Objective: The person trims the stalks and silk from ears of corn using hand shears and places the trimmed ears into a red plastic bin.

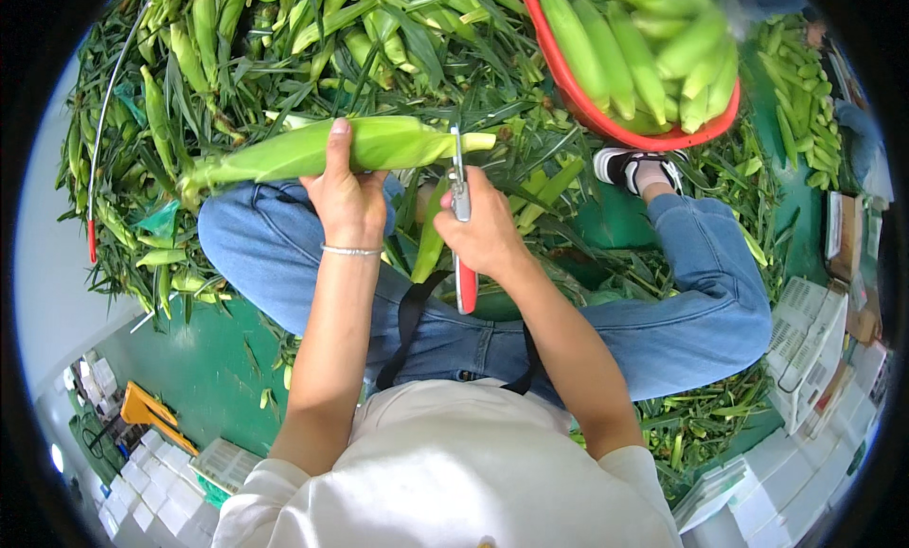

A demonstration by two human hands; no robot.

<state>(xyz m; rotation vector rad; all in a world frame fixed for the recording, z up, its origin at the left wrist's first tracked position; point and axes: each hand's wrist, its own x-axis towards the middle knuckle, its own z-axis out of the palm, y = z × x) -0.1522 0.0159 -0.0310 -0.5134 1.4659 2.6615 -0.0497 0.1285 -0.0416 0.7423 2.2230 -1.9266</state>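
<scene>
My left hand (349, 193) grips a green ear of corn in its husk (387, 143) from below, thumb over the top. The ear lies level above my left thigh, silk end to the left and pale stalk end to the right. In my right hand (483, 225) is a pair of pruning shears (460, 200) with a red handle. Their blades stand at the stalk, a little short of its cut tip; whether they touch it on both sides I cannot tell. My fingers hide part of the shears' handles.
A red basket (724, 125) full of husked-on corn ears stands at the upper right. Loose ears and leaves (319, 58) pile up ahead and to the left. Another heap of corn (802, 101) lies far right. White plastic crates (806, 335) and a yellow pallet jack (153, 409) are behind me.
</scene>
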